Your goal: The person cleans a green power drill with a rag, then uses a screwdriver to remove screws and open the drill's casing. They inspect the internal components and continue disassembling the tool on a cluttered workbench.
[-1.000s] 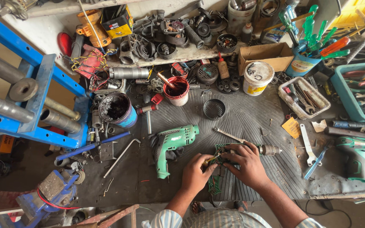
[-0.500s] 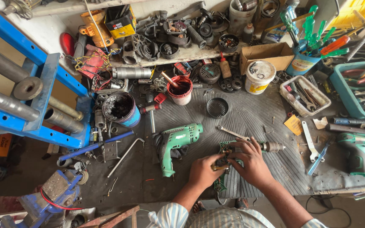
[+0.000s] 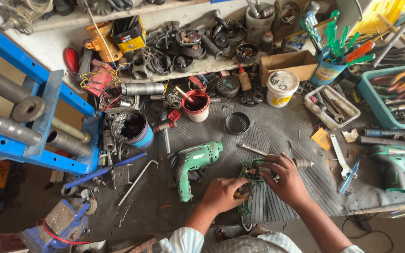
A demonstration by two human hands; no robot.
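Opened drill (image 3: pixel 251 180): lay on the ribbed mat (image 3: pixel 277 136), near edge, between both hands.
Left hand (image 3: pixel 221 194): fingers curled, pinching its near end.
Right hand (image 3: pixel 287 180): fingers closed over its far end.
Green drill (image 3: pixel 193 164): just left.
Red pot (image 3: pixel 196 104): farther off.

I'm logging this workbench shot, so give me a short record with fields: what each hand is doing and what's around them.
left hand: grips the lower end of an opened green power tool
right hand: holds the tool's upper part
beside: intact green drill, to the left
mat: ribbed grey rubber mat
behind: red pot, white tub
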